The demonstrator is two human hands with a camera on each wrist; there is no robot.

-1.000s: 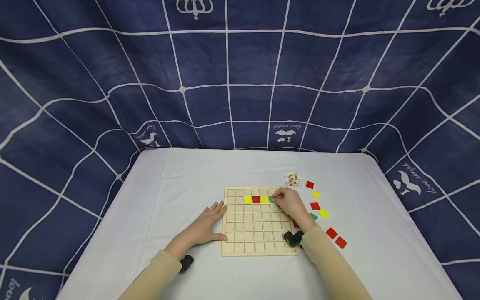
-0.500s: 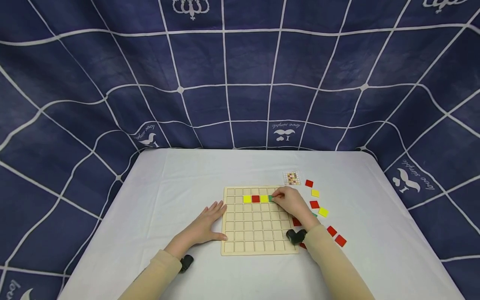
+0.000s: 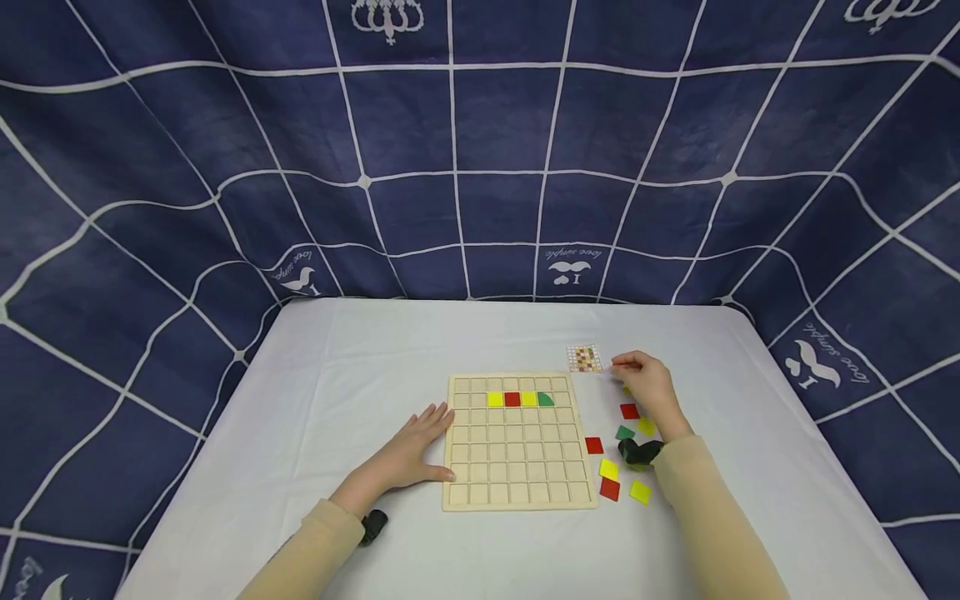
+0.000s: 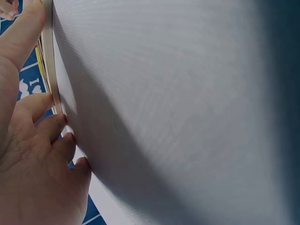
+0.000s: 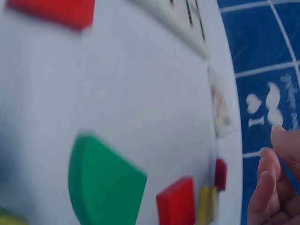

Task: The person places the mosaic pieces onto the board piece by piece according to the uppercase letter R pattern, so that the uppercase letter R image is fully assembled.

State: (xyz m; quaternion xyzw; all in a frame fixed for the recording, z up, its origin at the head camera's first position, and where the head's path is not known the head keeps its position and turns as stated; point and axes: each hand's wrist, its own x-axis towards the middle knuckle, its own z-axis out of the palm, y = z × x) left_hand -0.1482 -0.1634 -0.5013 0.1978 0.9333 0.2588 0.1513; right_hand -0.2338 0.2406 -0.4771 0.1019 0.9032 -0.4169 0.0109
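In the head view my left hand (image 3: 412, 450) rests against the left edge of a square wooden grid board (image 3: 517, 450), fingers spread. The left wrist view shows the thumb and fingertips touching the board's side. On the board's second row from the back lie a yellow tile (image 3: 496, 399), a red tile (image 3: 512, 399), another yellow tile (image 3: 529, 399) and a green quarter-round tile (image 3: 545, 400). Over the loose tiles right of the board is my right hand (image 3: 651, 387), fingers loosely bent, holding nothing visible. Just below its fingertips in the right wrist view stands a red tile (image 5: 221, 174).
A small printed pattern card (image 3: 584, 358) lies behind the board's back right corner. Several loose tiles are scattered to the right, including a green quarter-round piece (image 3: 625, 432), a red square (image 3: 593, 446) and a yellow square (image 3: 641, 492). A blue curtain (image 3: 495, 217) hangs behind the white table.
My right hand has let go of the green quarter-round tile on the board and moved right, over the loose tiles near the card. The left hand has stayed in place.
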